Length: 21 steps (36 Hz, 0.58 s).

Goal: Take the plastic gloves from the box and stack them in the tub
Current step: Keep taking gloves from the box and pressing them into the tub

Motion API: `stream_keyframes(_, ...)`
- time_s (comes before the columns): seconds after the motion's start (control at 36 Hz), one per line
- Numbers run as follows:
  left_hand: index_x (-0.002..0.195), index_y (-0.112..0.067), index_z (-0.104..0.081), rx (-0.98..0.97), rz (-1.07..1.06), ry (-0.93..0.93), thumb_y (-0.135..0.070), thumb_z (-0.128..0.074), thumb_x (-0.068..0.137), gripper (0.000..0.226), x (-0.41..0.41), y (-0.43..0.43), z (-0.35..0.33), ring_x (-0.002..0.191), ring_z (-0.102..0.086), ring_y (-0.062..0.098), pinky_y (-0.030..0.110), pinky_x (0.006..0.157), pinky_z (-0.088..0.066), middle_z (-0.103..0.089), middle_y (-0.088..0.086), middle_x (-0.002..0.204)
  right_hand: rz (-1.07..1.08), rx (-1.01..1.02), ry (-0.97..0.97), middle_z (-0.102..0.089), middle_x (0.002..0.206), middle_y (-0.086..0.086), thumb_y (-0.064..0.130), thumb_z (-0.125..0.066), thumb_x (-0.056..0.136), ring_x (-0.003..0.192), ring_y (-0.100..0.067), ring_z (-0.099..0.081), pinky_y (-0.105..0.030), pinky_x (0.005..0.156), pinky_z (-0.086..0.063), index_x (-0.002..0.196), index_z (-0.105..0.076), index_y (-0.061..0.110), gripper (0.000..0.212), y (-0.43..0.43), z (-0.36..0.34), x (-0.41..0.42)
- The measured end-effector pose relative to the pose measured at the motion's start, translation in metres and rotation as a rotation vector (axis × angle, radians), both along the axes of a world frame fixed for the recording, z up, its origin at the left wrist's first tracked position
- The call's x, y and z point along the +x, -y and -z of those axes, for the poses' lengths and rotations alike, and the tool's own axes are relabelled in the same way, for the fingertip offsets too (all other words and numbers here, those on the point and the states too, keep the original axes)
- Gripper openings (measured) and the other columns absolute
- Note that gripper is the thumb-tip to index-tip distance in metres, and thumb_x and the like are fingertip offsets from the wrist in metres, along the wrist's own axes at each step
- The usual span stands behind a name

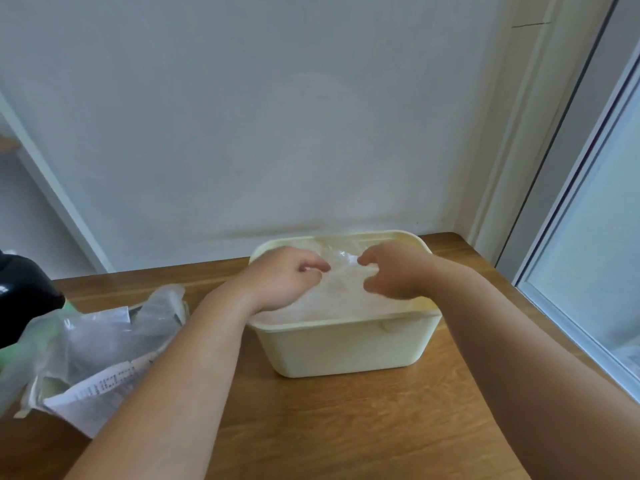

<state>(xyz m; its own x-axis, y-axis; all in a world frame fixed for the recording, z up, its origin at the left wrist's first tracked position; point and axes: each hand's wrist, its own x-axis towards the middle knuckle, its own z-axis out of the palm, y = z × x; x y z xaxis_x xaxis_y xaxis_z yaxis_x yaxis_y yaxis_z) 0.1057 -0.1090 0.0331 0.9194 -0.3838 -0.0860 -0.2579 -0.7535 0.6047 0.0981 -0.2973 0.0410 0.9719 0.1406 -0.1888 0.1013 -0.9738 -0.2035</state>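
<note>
Head view, looking down on wooden surface (pixel 346 427) set against pale wall (pixel 277 133). Cream rect. tub (pixel 346 348) stands upright at the back of the surface, near the wall, approx. centre-right of view. Inside it: glove stack (pixel 339 292), clear crinkled film, filling the tub to about rim level; indiv. gloves can't be counted. Both forearms reach in from the near edge, both hands over the tub opening. L hand (pixel 284 280): over the tub's left side, knuckles up, fingers curled, thumb & forefinger tips brought together at the film, so the grip is closed in a pinch on the top of the glove stack. R hand (pixel 398 271): over the tub's right side, fingers curled, thumb & forefinger apart in a C shape w/ film at the gap; image is blurred, so can't tell if this grip actually has hold of the film. Box (pixel 97 389): white card w/ small print, torn open, lying on the surface left of the tub, well apart from it. Loose gloves (pixel 104 334) spill out of the box top, bunched & translucent. Black object (pixel 24 296) at far left edge, partly cut off, type unclear. Window (pixel 595 271) w/ pale frame runs along the right side.
</note>
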Motion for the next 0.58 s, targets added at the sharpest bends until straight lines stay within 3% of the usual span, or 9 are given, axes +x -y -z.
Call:
stream_keyframes(0.06, 0.098, -0.042, -0.066, -0.126, -0.063, 0.127, -0.026, -0.052, 0.097, 0.022, -0.008, -0.012, -0.007, 0.109, -0.059, 0.007, 0.025, 0.092, -0.044, -0.066, -0.017, 0.113, -0.005, 0.01, 0.135, -0.048, 0.14, 0.013, 0.031, -0.052, 0.089, 0.128, -0.012, -0.046, -0.026, 0.103, -0.036, 0.137, -0.047, 0.03, 0.048, -0.006, -0.007, -0.002)
stream_keyframes(0.11, 0.089, -0.045, -0.066, -0.263, -0.146, 0.209, -0.026, -0.055, 0.095, 0.023, -0.018, -0.027, -0.015, 0.096, -0.064, 0.012, 0.03, 0.088, -0.049, -0.071, -0.016, 0.1, -0.028, 0.144, 0.187, -0.053, 0.135, 0.011, 0.025, -0.052, 0.09, 0.124, -0.012, -0.048, -0.022, 0.097, -0.036, 0.133, -0.052, 0.026, 0.043, -0.018, -0.014, -0.008)
stream_keyframes(0.22, 0.088, -0.044, -0.068, -0.377, -0.282, 0.329, -0.025, -0.058, 0.094, 0.022, -0.039, -0.058, -0.022, 0.09, -0.063, 0.007, 0.018, 0.084, -0.048, -0.069, -0.023, 0.094, -0.088, 0.448, 0.309, -0.062, 0.117, 0.006, 0.017, -0.051, 0.091, 0.103, -0.009, -0.056, -0.013, 0.079, -0.034, 0.124, -0.059, 0.018, 0.034, -0.056, -0.025, -0.02)
stream_keyframes(0.31, 0.098, -0.037, -0.07, -0.342, -0.403, 0.405, -0.024, -0.059, 0.094, 0.017, -0.055, -0.091, -0.019, 0.091, -0.062, -0.002, 0.007, 0.077, -0.044, -0.066, -0.027, 0.095, -0.142, 0.614, 0.348, -0.062, 0.103, 0.008, 0.017, -0.052, 0.091, 0.098, -0.009, -0.057, -0.012, 0.078, -0.036, 0.119, -0.063, 0.018, 0.029, -0.092, -0.025, -0.028)
stream_keyframes(0.39, 0.116, -0.03, -0.066, -0.245, -0.5, 0.409, -0.024, -0.058, 0.095, 0.024, -0.071, -0.123, -0.016, 0.099, -0.058, -0.006, 0.003, 0.079, -0.038, -0.064, -0.023, 0.107, -0.206, 0.734, 0.349, -0.063, 0.099, 0.007, 0.015, -0.053, 0.091, 0.092, -0.008, -0.058, -0.006, 0.073, -0.039, 0.116, -0.064, 0.015, 0.027, -0.127, -0.02, -0.034)
stream_keyframes(0.47, 0.131, -0.032, -0.055, -0.061, -0.596, 0.405, -0.029, -0.059, 0.093, 0.039, -0.085, -0.154, -0.013, 0.124, -0.046, 0.01, 0.025, 0.098, -0.037, -0.052, -0.01, 0.134, -0.27, 0.769, 0.31, -0.061, 0.097, 0.006, 0.013, -0.053, 0.091, 0.086, -0.005, -0.056, 0.0, 0.068, -0.038, 0.118, -0.063, 0.012, 0.029, -0.157, -0.009, -0.038)
stream_keyframes(0.53, 0.14, -0.032, -0.046, 0.049, -0.632, 0.353, -0.033, -0.062, 0.091, 0.052, -0.092, -0.171, -0.011, 0.133, -0.039, 0.016, 0.036, 0.105, -0.035, -0.042, -0.006, 0.145, -0.317, 0.736, 0.265, -0.063, 0.11, 0.004, 0.013, -0.053, 0.09, 0.092, -0.004, -0.055, -0.005, 0.075, -0.038, 0.125, -0.059, 0.014, 0.035, -0.174, -0.001, -0.04)
stream_keyframes(0.58, 0.144, -0.031, -0.041, 0.089, -0.625, 0.27, -0.033, -0.065, 0.089, 0.06, -0.097, -0.184, -0.006, 0.131, -0.041, 0.017, 0.035, 0.104, -0.037, -0.04, -0.005, 0.146, -0.36, 0.693, 0.214, -0.058, 0.128, 0.003, 0.013, -0.052, 0.091, 0.109, -0.009, -0.054, -0.013, 0.087, -0.037, 0.135, -0.051, 0.018, 0.044, -0.188, 0.007, -0.041)
